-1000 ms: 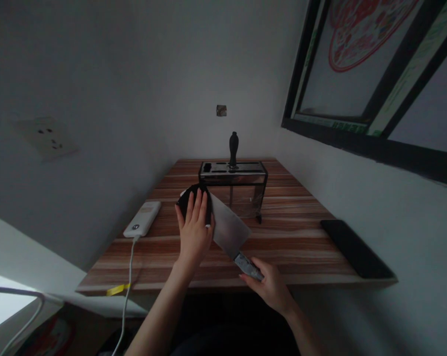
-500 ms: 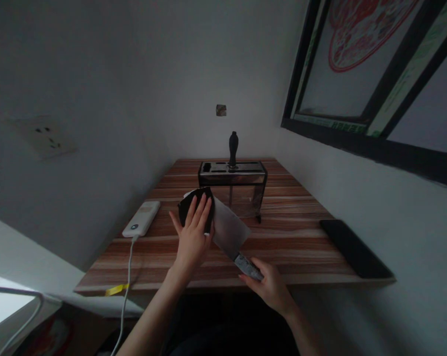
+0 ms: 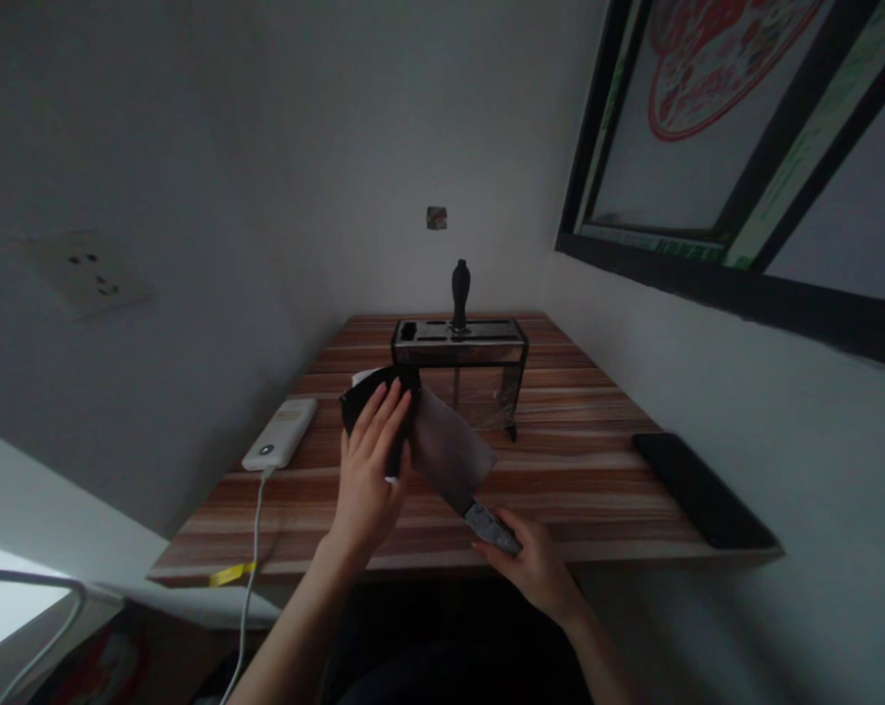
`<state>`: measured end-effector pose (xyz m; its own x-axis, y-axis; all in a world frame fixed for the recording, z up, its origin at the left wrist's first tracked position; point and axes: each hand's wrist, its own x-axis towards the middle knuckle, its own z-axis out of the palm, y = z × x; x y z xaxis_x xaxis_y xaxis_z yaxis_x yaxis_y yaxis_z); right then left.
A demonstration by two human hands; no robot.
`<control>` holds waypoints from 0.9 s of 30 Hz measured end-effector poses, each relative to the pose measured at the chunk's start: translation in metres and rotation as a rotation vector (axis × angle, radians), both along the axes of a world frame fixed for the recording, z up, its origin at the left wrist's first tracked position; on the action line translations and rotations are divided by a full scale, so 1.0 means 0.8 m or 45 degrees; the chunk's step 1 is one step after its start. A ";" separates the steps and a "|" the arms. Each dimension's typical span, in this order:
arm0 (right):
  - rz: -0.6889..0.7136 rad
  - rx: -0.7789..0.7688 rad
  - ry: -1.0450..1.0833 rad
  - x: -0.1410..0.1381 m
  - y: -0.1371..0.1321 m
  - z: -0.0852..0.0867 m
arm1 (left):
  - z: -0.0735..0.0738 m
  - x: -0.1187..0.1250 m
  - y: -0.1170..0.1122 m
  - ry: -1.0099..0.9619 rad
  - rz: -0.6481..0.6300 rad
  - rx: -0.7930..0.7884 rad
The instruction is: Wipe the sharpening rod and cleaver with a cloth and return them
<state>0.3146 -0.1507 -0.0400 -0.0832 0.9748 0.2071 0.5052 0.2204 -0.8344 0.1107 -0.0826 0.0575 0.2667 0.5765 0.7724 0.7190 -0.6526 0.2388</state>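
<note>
A cleaver [image 3: 453, 448] with a broad grey blade slants over the near half of the table. Its patterned grey handle is gripped by my right hand [image 3: 535, 563], low and right of centre. My left hand [image 3: 373, 470] is wrapped over a folded black cloth [image 3: 354, 399] with a white edge showing, at the upper left end of the blade. The cloth covers that end, and my thumb is mostly hidden. Behind the blade stands a knife rack [image 3: 461, 338] with see-through sides and a metal slotted top. One black handle [image 3: 460, 292] sticks up out of it.
On the left of the wood-grain table [image 3: 575, 490] lies a white power bank [image 3: 281, 434] with a white cable [image 3: 256, 548] running over the front edge. A black phone [image 3: 707, 492] rests at the right. Yellow tape [image 3: 231, 574] marks the front edge. Walls enclose three sides.
My left hand has shifted slightly left with the black cloth, and its fingers have drawn closer together. The cleaver and my right hand stay nearly where they were.
</note>
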 end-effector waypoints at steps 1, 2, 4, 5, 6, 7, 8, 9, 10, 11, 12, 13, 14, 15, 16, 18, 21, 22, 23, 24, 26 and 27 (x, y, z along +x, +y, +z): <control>0.006 -0.002 -0.003 0.000 0.000 0.001 | -0.002 0.005 -0.005 0.060 -0.014 -0.023; 0.012 -0.003 0.001 0.000 0.000 0.002 | -0.005 0.011 -0.010 0.138 -0.030 -0.056; 0.031 -0.003 0.021 0.000 0.000 0.005 | -0.015 0.024 -0.017 0.306 -0.065 -0.132; 0.038 -0.003 0.029 0.000 0.000 0.006 | -0.021 0.030 -0.020 0.389 -0.099 -0.159; 0.041 -0.005 0.034 0.000 -0.001 0.007 | -0.027 0.035 -0.023 0.465 -0.135 -0.179; 0.039 -0.008 0.037 -0.001 -0.001 0.008 | -0.033 0.040 -0.025 0.527 -0.172 -0.187; 0.036 -0.013 0.041 -0.001 -0.001 0.008 | -0.038 0.043 -0.027 0.577 -0.203 -0.190; 0.037 -0.017 0.051 -0.001 -0.001 0.009 | -0.043 0.046 -0.030 0.619 -0.229 -0.187; 0.042 -0.020 0.069 -0.001 -0.001 0.009 | -0.047 0.048 -0.032 0.655 -0.254 -0.178; 0.049 -0.020 0.094 -0.001 0.000 0.008 | -0.050 0.050 -0.035 0.689 -0.279 -0.168; 0.051 -0.021 0.118 -0.001 0.000 0.007 | -0.052 0.051 -0.037 0.720 -0.305 -0.156; 0.048 -0.022 0.133 -0.001 0.000 0.006 | -0.054 0.051 -0.039 0.749 -0.331 -0.145; 0.041 -0.023 0.136 -0.001 0.000 0.005 | -0.056 0.052 -0.041 0.772 -0.350 -0.137; 0.030 -0.022 0.128 -0.001 0.001 0.003 | -0.057 0.052 -0.043 0.789 -0.360 -0.134; 0.021 -0.021 0.117 -0.001 0.001 0.002 | -0.058 0.052 -0.043 0.801 -0.360 -0.135; 0.017 -0.019 0.098 -0.001 0.001 0.001 | -0.060 0.052 -0.045 0.808 -0.336 -0.140; 0.034 -0.015 0.097 0.000 0.000 0.003 | -0.061 0.052 -0.045 0.799 -0.293 -0.143; 0.040 -0.011 0.099 0.000 0.000 0.004 | -0.061 0.053 -0.046 0.794 -0.281 -0.143; 0.042 -0.005 0.100 -0.001 0.000 0.005 | -0.061 0.053 -0.046 0.789 -0.271 -0.143; 0.044 0.001 0.102 -0.001 0.000 0.006 | -0.060 0.053 -0.046 0.785 -0.264 -0.143; 0.043 0.010 0.111 -0.001 0.000 0.007 | -0.060 0.054 -0.046 0.778 -0.258 -0.143; 0.043 0.012 0.115 -0.001 0.000 0.007 | -0.060 0.054 -0.046 0.773 -0.256 -0.141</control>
